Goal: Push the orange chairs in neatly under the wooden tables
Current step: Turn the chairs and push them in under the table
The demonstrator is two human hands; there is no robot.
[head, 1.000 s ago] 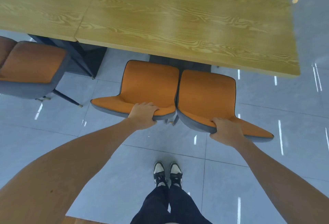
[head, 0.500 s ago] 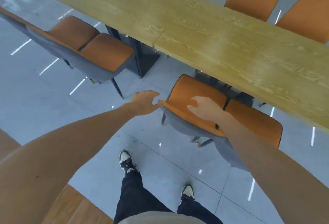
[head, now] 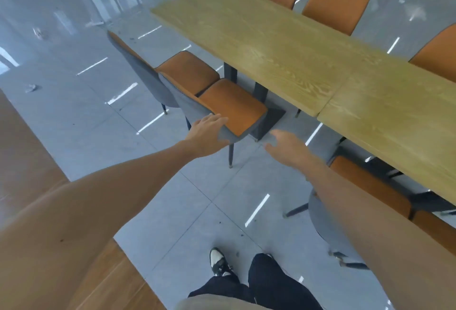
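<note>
The nearer orange chair (head: 229,107) stands left of the wooden table (head: 283,55), seat clear of its edge. The left hand (head: 207,134), fingers spread, touches the backrest; the right hand (head: 287,147) hovers open beside it. Best to grip both backrest corners and push squarely

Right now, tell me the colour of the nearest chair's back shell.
Grey shell, orange seat; clearest in the head view.

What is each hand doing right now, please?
Left hand: open, fingers at the back edge of the nearer orange padded chair, no grip closed.
Right hand: open, empty, in mid-air.
</note>
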